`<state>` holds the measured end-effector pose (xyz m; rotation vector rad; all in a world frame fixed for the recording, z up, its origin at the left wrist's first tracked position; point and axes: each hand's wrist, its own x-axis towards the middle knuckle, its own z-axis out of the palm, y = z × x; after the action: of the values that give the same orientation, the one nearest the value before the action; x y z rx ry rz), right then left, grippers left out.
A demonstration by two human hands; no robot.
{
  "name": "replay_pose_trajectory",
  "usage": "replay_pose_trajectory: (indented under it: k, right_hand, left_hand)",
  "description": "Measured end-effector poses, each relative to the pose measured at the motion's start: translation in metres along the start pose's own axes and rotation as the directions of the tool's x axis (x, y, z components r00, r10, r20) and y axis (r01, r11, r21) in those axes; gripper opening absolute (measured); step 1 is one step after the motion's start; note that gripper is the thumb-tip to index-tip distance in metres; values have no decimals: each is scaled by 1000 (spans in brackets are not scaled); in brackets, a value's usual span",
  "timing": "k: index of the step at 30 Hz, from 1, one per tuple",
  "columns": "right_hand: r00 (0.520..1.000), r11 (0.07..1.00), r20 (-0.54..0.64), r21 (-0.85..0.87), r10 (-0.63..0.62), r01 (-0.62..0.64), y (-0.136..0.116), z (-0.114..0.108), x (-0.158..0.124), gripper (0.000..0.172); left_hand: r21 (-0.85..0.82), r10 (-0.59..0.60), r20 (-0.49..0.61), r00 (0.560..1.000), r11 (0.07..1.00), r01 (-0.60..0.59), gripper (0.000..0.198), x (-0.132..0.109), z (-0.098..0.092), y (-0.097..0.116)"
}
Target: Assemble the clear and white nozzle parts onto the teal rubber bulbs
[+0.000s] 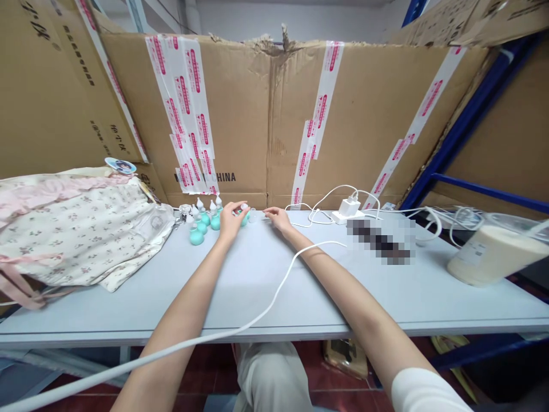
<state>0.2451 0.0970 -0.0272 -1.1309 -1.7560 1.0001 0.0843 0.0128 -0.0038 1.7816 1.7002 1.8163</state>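
Note:
Several small teal bottles (196, 236) with pale pointed tops stand in a group at the back left of the grey table. Beside them on the right, my left hand (232, 220) has its thumb and fingers closed around the whitish top of a teal bottle (245, 218). A small clear piece (253, 214) stands just right of that bottle, between my hands. My right hand (278, 220) rests near the table's back edge, its fingers bent together and pointing left; whatever its fingertips hold, if anything, is too small to make out.
A floral cloth bag (77, 229) lies at the left. A white charger (349, 207) with cables sits back right, and a cream-filled cup (493, 254) at far right. One white cable (274, 297) crosses in front over the table (257, 274). Cardboard (244, 120) walls the back.

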Motion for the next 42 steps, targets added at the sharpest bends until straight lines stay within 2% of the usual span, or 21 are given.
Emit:
replay_pose_trajectory:
  k: [1, 3, 6, 11, 16, 19, 22, 24, 26, 29, 31, 34, 36, 38, 42]
  right_hand:
    - [999, 991, -34, -132, -25, 21, 3, 0, 2, 15]
    - [993, 925, -13, -366, -115, 102, 8, 1, 3, 15]
    - [971, 805, 73, -547, -226, 229, 10, 5, 2, 19]
    - [954, 707, 102, -650, -284, 280, 7, 12, 1, 17]
    - [935, 686, 109, -652, -337, 323, 8, 12, 1, 17]
    - [910, 696, 130, -605, -393, 387, 8, 12, 1, 21]
    - [896, 706, 174, -562, -410, 432, 8, 13, 2, 22]
    - [889, 707, 191, -547, -415, 448, 8, 14, 4, 20]
    - [890, 707, 188, -549, -415, 446, 8, 16, 6, 19]
    - [901, 715, 181, -555, -395, 425, 8, 18, 9, 19]
    - [902, 722, 184, -545, -392, 425, 7, 18, 9, 18]
    - [902, 746, 161, -513, -401, 423, 6, 16, 7, 15]
    - [904, 784, 127, -459, -407, 417, 5, 15, 5, 15]
    - [908, 844, 85, -340, -411, 414, 2, 16, 3, 16]
    - [918, 918, 30, -10, -395, 395, -9, 22, 2, 21]
  left_hand:
    - [5, 0, -31, 1000, 1000, 0, 27, 2, -3, -1]
    - [17, 8, -68, 998, 1000, -7, 27, 5, -7, -4]
    - [54, 24, -73, 997, 998, -20, 25, 7, -10, -5]
    - [105, 15, -22, 1000, 994, -13, 20, 7, -8, -3]
    - [58, -47, 162, 986, 998, 38, 23, 4, -4, -2]
    - [66, -61, 371, 927, 997, 40, 27, 0, -1, -6]
    - [119, -46, 581, 813, 992, -29, 26, -5, 2, -13]
    - [165, -35, 644, 764, 982, -94, 22, -8, 3, -17]
    - [204, -28, 662, 749, 968, -144, 19, -9, 2, -19]
    - [232, -31, 633, 774, 961, -151, 24, -9, 0, -18]
    - [238, -19, 572, 820, 961, -144, 25, -7, -3, -15]
    - [275, 52, 409, 911, 945, -178, 17, -4, -7, -11]
    - [317, 96, 300, 949, 928, -194, 19, -3, -9, -10]
    - [342, 112, 238, 965, 920, -191, 25, -3, -10, -9]
    - [316, 73, 218, 973, 938, -141, 26, -3, -7, -11]
